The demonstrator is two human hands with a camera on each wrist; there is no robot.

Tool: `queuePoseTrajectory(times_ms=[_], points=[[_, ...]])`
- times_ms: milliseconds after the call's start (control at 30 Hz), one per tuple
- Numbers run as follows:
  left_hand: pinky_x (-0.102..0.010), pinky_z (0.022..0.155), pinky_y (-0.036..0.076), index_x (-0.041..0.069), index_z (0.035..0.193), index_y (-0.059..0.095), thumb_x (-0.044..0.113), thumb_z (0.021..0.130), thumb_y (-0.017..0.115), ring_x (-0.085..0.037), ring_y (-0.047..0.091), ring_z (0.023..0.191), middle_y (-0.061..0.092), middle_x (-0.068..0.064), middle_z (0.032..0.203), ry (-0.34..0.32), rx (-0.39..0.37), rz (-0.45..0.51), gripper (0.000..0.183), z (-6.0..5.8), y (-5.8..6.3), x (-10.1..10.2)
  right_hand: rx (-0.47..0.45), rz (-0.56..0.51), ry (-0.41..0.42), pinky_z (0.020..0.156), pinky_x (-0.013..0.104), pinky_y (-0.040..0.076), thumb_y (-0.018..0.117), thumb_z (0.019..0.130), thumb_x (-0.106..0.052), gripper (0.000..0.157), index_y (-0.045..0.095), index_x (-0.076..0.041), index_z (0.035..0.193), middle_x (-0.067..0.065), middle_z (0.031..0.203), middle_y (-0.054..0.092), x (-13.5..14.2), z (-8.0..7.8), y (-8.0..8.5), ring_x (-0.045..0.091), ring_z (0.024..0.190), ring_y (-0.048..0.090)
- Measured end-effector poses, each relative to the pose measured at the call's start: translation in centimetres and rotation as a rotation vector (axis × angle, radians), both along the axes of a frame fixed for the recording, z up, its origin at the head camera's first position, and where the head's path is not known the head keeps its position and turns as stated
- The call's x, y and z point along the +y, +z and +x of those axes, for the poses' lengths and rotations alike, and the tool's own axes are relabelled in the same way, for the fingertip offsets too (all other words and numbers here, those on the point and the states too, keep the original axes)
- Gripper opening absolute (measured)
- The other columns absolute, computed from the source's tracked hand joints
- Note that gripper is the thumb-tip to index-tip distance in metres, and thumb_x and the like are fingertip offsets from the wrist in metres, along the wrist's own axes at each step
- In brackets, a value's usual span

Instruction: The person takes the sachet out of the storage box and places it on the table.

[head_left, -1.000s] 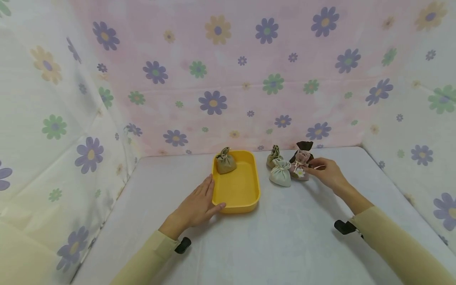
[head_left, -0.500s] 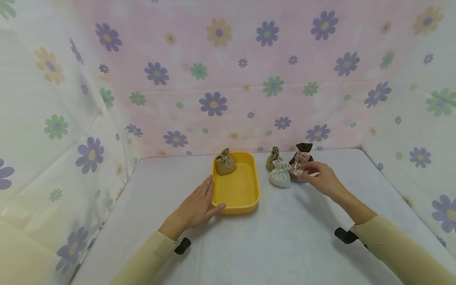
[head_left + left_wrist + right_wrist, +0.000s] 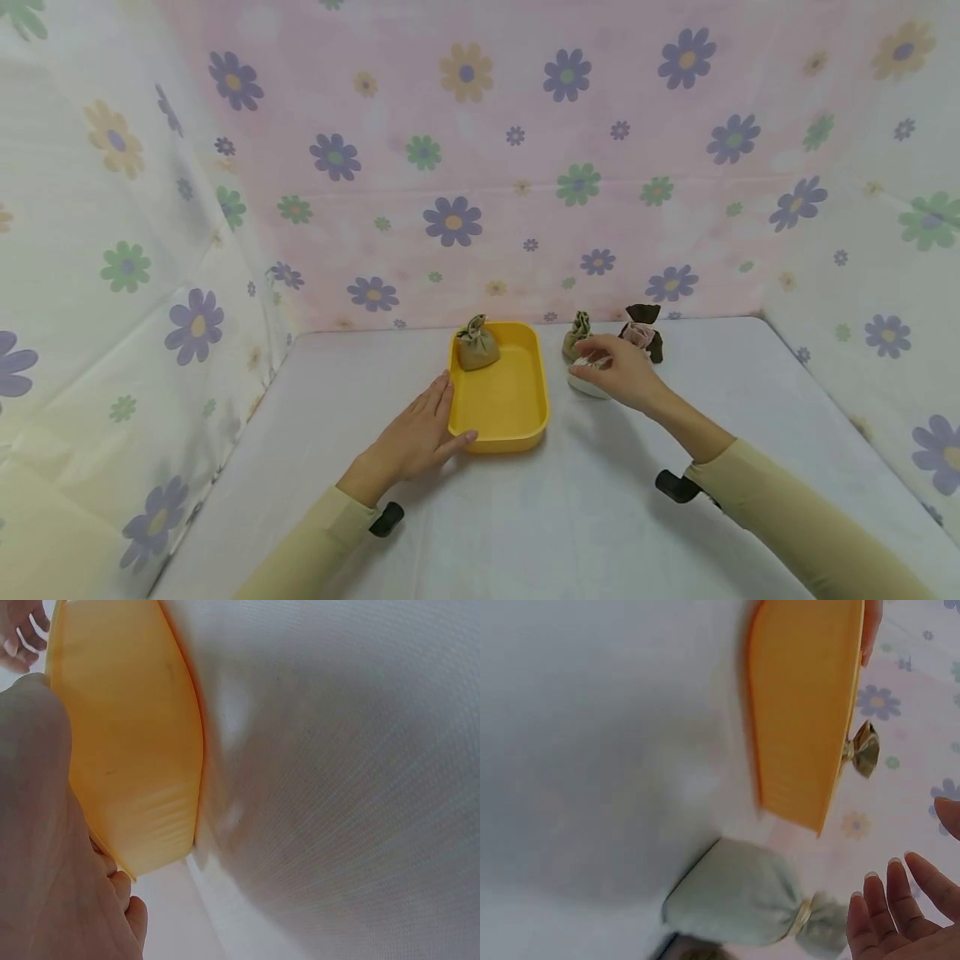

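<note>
My left hand (image 3: 412, 433) rests along the left side of a yellow tray (image 3: 498, 417), fingers straight and thumb at the near left corner. An olive drawstring pouch (image 3: 477, 348) stands in the tray's far left corner. To the tray's right, my right hand (image 3: 626, 375) is over a pale green drawstring pouch (image 3: 588, 387), partly covering it. In the right wrist view, spread fingers (image 3: 896, 892) are near the gathered top of this pale pouch (image 3: 739, 896), with thumb and fingers apart; whether a fingertip touches it I cannot tell.
Behind the pale pouch stands another olive pouch (image 3: 576, 337). A pink pouch (image 3: 639, 335) and a dark brown pouch (image 3: 654, 343) stand together behind my right hand, partly hidden. Flower-print curtains (image 3: 510, 167) enclose the white table (image 3: 360, 375) at the back and sides.
My right hand has moved left from the pink pouch to above the pale green pouch. The left hand and tray have stayed in place.
</note>
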State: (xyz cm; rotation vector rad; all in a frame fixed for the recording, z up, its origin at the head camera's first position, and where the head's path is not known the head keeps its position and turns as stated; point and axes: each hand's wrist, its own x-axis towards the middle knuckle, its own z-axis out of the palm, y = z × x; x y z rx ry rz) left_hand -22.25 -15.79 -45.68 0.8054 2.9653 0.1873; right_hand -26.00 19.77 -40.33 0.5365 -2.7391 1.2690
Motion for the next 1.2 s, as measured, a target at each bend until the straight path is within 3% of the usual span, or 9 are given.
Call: queuePoseTrajectory(times_ms=[433, 833, 1200], points=[[-0.045, 0.127, 0.016, -0.006, 0.161, 0.01, 0.077, 0.099, 0.022, -0.029, 0.006, 0.158, -0.003, -0.02, 0.171, 0.005, -0.002, 0.01, 0.104, -0.2, 0.1, 0.0, -0.043, -0.016, 0.113, 0.098, 0.046, 0.054, 0.074, 0.096, -0.025, 0.042, 0.064, -0.002, 0.129, 0.015, 0.126, 0.065, -5.9, -2.3, 1.7, 0.033, 0.114, 0.06], [-0.045, 0.127, 0.017, -0.006, 0.161, 0.011, 0.076, 0.1, 0.023, -0.03, 0.009, 0.158, 0.0, -0.02, 0.171, -0.003, -0.003, -0.002, 0.103, -0.2, 0.1, 0.0, -0.163, -0.022, 0.05, 0.097, 0.044, 0.056, 0.074, 0.095, -0.031, 0.05, 0.06, -0.006, 0.136, 0.014, 0.13, 0.062, -8.6, -4.2, 1.8, 0.031, 0.12, 0.058], [-0.047, 0.126, 0.019, -0.007, 0.16, 0.014, 0.073, 0.101, 0.028, -0.031, 0.009, 0.158, 0.003, -0.021, 0.171, 0.0, -0.002, 0.027, 0.101, -0.1, 0.1, 0.1, -0.379, -0.262, -0.023, 0.109, 0.049, 0.046, 0.071, 0.098, -0.023, 0.052, 0.054, -0.006, 0.144, 0.016, 0.135, 0.057, -9.8, -7.6, 1.7, 0.033, 0.126, 0.053]])
